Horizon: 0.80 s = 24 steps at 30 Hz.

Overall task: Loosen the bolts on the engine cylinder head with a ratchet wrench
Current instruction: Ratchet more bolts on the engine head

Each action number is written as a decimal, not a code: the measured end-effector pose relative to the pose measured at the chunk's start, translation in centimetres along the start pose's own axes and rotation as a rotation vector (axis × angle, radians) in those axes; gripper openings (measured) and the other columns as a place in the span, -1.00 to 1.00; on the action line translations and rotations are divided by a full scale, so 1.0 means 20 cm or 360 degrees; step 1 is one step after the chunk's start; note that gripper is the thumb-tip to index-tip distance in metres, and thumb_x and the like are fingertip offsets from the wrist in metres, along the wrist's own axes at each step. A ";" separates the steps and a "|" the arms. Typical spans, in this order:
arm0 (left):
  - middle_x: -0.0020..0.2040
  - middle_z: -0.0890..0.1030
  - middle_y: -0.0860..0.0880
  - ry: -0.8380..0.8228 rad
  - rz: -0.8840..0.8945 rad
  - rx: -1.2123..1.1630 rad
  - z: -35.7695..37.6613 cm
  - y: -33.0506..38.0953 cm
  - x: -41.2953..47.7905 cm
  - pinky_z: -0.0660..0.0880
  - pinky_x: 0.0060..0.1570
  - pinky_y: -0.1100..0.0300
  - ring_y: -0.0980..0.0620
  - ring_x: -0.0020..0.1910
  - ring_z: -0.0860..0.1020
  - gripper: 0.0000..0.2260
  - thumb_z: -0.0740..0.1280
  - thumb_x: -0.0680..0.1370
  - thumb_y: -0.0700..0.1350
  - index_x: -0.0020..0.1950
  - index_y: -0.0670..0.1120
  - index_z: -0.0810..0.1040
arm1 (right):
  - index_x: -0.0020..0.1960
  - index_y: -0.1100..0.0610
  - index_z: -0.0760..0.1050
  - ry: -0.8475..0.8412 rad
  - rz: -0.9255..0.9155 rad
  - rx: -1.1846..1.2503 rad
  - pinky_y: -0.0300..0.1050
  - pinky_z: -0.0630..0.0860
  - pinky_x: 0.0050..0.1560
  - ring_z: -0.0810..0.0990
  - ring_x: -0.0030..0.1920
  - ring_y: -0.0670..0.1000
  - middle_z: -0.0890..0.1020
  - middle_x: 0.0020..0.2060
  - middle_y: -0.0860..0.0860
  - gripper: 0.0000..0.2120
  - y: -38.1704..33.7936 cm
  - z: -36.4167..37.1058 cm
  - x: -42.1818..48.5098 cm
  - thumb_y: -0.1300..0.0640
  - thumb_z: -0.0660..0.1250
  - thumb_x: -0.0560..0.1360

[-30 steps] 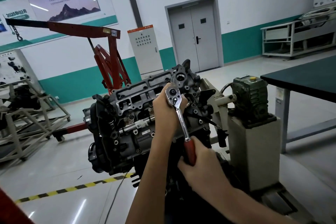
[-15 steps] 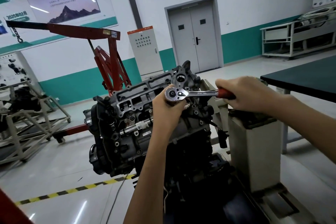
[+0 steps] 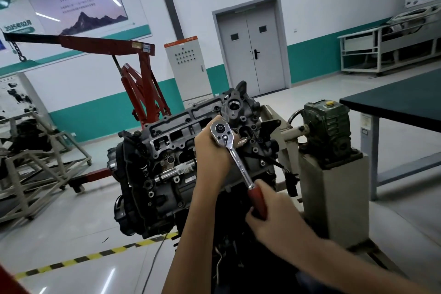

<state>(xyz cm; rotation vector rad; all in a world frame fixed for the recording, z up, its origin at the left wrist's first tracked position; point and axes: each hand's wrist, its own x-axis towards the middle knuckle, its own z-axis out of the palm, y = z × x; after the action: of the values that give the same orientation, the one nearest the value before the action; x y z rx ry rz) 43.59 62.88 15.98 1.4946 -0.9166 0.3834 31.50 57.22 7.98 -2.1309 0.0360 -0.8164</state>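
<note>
A dark grey engine cylinder head [image 3: 181, 141] sits tilted on a stand in the middle of the head view. A chrome ratchet wrench [image 3: 238, 162] with a red handle has its round head over the cylinder head's right end; the bolt under it is hidden. My left hand [image 3: 212, 148] wraps around the wrench head and whatever sits under it. My right hand [image 3: 269, 219] grips the red handle, which points down and to the right, toward me.
A green gearbox [image 3: 327, 126] on a grey pedestal [image 3: 334, 198] stands right of the engine. A dark table [image 3: 401, 102] lies at far right. A red engine hoist [image 3: 140, 74] stands behind, metal frames [image 3: 35, 169] at left, and yellow-black floor tape [image 3: 95, 255] below.
My right hand has swung the wrench handle from pointing right, level with the head, down toward me. My left hand stayed on the wrench head.
</note>
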 end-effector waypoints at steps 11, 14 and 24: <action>-0.43 0.41 0.10 -0.0106 0.0050 0.0009 -0.02 0.01 0.01 0.29 -0.40 0.35 0.18 -0.44 0.32 -0.66 0.38 0.43 -0.37 -0.37 -0.01 0.37 | -0.05 0.10 0.42 -0.0109 -0.0550 -0.1214 -0.16 0.45 -0.33 0.48 -0.40 -0.03 0.49 -0.39 -0.07 -0.85 0.07 -0.64 0.46 0.11 0.30 0.40; -0.43 0.43 0.16 -0.0089 0.0164 0.0057 -0.02 0.00 0.00 0.29 -0.38 0.36 0.19 -0.42 0.34 -0.69 0.36 0.42 -0.33 -0.35 0.02 0.36 | -0.03 0.07 0.43 -0.0141 -0.0324 -0.0948 -0.31 0.46 -0.40 0.54 -0.39 -0.12 0.47 -0.39 -0.13 -0.80 0.11 -0.51 0.31 0.24 0.34 0.39; -0.43 0.30 0.13 -0.0041 0.0104 0.0034 -0.01 0.00 -0.02 0.26 -0.37 0.37 0.22 -0.43 0.25 -0.65 0.32 0.43 -0.44 -0.32 -0.05 0.30 | -0.31 -0.11 0.29 0.0000 0.0040 0.0239 -0.45 0.27 -0.54 0.40 -0.57 -0.16 0.47 -0.53 -0.16 -0.67 -0.06 0.06 -0.03 0.27 0.35 0.32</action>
<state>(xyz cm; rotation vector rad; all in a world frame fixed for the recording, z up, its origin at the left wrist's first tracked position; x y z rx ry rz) 43.39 63.12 15.75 1.4944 -0.9865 0.4237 31.43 59.06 7.94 -1.9856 0.0013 -0.7801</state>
